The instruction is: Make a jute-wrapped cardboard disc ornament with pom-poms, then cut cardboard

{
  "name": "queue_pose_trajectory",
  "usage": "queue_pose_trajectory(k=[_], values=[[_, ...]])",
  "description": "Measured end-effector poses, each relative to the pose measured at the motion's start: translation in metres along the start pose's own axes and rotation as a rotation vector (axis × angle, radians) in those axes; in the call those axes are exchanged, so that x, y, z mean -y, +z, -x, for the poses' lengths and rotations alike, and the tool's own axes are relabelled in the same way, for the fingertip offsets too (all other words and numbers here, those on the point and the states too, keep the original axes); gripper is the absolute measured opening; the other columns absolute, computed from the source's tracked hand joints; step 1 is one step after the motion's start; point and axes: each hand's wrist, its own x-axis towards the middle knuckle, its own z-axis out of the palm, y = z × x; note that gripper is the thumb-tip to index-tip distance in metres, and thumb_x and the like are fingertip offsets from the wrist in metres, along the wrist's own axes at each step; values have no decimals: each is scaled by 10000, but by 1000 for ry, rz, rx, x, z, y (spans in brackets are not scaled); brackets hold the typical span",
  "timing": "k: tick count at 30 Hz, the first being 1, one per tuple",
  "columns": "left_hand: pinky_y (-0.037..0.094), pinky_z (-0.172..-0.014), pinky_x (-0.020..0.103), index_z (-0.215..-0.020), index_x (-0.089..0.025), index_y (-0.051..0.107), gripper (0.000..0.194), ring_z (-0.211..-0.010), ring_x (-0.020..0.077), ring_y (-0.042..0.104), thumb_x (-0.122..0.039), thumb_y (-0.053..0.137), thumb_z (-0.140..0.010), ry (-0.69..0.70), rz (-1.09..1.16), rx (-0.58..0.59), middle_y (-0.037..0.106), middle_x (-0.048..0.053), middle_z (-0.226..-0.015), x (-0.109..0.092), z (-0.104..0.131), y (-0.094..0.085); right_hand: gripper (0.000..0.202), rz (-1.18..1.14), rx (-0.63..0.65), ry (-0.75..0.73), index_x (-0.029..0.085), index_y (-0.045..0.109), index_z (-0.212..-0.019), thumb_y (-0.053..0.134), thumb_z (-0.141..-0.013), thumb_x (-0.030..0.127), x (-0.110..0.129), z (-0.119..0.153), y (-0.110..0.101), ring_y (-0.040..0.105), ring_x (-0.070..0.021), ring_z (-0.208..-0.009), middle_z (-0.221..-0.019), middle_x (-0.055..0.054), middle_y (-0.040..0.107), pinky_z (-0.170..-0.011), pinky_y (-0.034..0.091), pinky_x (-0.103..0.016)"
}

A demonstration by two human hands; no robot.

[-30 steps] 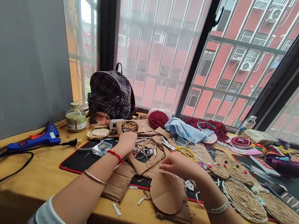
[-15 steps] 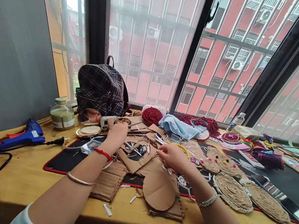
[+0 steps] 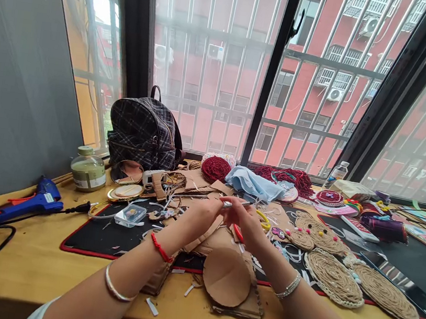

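My two hands meet above the cluttered middle of the table. My left hand is closed, its fingertips largely hidden, at the near end of a slim grey pen-like stick. Curled around the same stick is my right hand; its exact kind is too small to tell. Below them, a round cardboard disc with a crease rests on a corrugated cardboard piece. A yellow loop handle shows just right of my right hand, and a red curved handle shows beneath it.
A blue glue gun lies at left near a jar. Behind stand a plaid backpack and dark red yarn. A small clear box sits on the black mat. Coiled twine discs and a phone lie right.
My left hand has moved right and toward me from the cardboard scraps, bringing the grey stick to my right hand. The hands, apart before, are now together.
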Motion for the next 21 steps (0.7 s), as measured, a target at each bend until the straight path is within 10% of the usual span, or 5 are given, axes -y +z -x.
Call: queue_pose_trajectory(k=[13,18,21], values=[[381,-547,240,-681,-174,473,361,-560,121,467,-314,248,-927,-6,376,-71,510,2,-609,-34,10,-32,239,-54,94,-11,161,607,-644,444,-732,313,54,17,-23,521,-143,-396,-450,-19,570,-401,393,-258],[354,-489,235,-581,-198,365,449,-487,109,418,-361,144,-937,-65,389,-67,431,-24,-518,-40,17,-42,204,-96,-365,-283,197,596,-681,419,-728,288,65,10,-73,517,-126,-422,-448,6,555,-426,400,-241],[386,-466,274,-665,-187,449,383,-498,153,489,-446,282,-892,144,69,-24,542,21,-584,-64,32,-21,219,-18,-293,-160,178,613,-800,436,-765,301,50,2,-79,560,-135,-520,-598,-24,631,-505,448,-256]])
